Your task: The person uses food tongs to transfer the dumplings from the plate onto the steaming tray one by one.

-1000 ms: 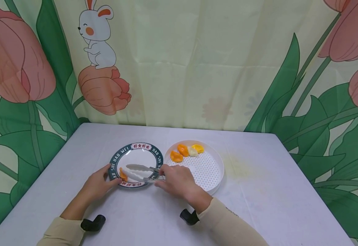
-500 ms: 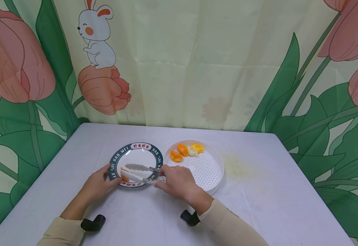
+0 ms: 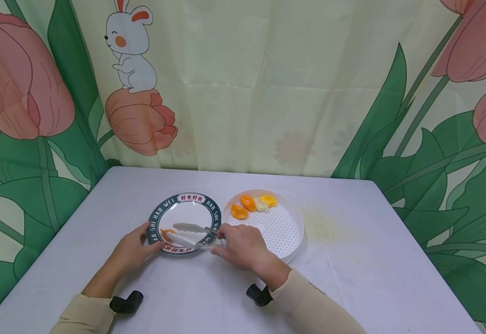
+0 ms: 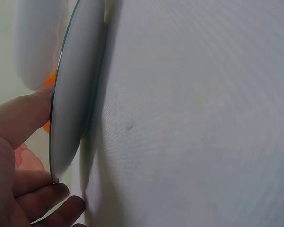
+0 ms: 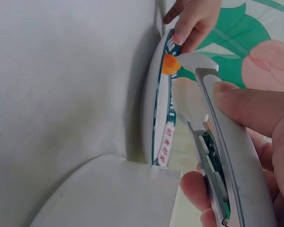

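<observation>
My left hand (image 3: pixel 132 250) holds the near-left rim of a round plate (image 3: pixel 188 214) with a dark green lettered border. In the left wrist view the thumb lies over the rim and fingers are beneath it. My right hand (image 3: pixel 243 248) grips a pair of tongs (image 5: pixel 229 156), their two tips spread apart over the plate. An orange piece (image 5: pixel 170 65) lies on the plate by the left thumb, next to the tong tips. In the head view the lower tip partly covers it. Whether the tips touch it I cannot tell.
Right of the green-rimmed plate stands a white perforated round tray (image 3: pixel 278 232). Orange dumpling-like pieces (image 3: pixel 239 212), a whitish one (image 3: pixel 261 205) and a yellow one (image 3: pixel 269 201) sit at its back. A white cloth covers the table (image 3: pixel 351 260); a printed curtain (image 3: pixel 243 93) hangs behind.
The tongs have shifted slightly, and the orange piece shows more at its upper left than half a second ago. The left hand and plate stay put.
</observation>
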The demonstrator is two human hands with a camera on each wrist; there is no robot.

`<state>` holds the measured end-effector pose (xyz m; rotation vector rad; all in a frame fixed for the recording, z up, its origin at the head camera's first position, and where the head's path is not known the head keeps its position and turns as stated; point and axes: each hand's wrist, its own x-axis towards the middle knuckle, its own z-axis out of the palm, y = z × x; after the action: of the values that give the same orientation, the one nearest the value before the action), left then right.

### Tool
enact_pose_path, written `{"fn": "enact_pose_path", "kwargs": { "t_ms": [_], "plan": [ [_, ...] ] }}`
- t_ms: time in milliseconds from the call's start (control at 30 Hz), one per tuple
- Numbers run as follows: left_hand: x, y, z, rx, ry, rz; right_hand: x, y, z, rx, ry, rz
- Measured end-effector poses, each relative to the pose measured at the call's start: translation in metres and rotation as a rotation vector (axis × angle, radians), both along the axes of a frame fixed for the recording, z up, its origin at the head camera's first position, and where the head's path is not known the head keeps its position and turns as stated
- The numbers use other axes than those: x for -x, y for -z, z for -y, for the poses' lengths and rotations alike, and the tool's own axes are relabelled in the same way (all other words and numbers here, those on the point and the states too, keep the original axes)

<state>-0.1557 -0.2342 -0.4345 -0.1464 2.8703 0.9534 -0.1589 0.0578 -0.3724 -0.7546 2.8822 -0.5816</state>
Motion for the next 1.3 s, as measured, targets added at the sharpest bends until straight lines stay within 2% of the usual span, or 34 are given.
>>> {"fn": "enact_pose_path", "kwargs": {
  "t_ms": [133, 433, 600, 933, 1100, 1300],
  "plan": [
    [0.0, 0.0, 0.0, 0.002, -0.014, 0.01, 0.001, 0.001, -0.001, -0.005, -0.005, 0.009],
    [0.001, 0.001, 0.0, 0.003, -0.021, 0.008, 0.002, 0.004, -0.004, 0.01, -0.008, -0.055],
    [0.002, 0.002, 0.0, -0.004, -0.019, 0.012, 0.002, 0.004, -0.008, 0.033, 0.003, -0.057],
    [0.001, -0.002, -0.002, -0.002, -0.044, 0.047, 0.004, 0.003, -0.024, 0.071, 0.075, -0.093],
    [0.001, -0.001, -0.002, -0.007, -0.039, 0.046, 0.002, 0.003, -0.038, 0.094, 0.099, -0.114],
    [0.0, 0.001, -0.002, -0.002, -0.035, 0.028, -0.004, 0.001, -0.06, 0.144, 0.168, -0.147]
  ]
}}
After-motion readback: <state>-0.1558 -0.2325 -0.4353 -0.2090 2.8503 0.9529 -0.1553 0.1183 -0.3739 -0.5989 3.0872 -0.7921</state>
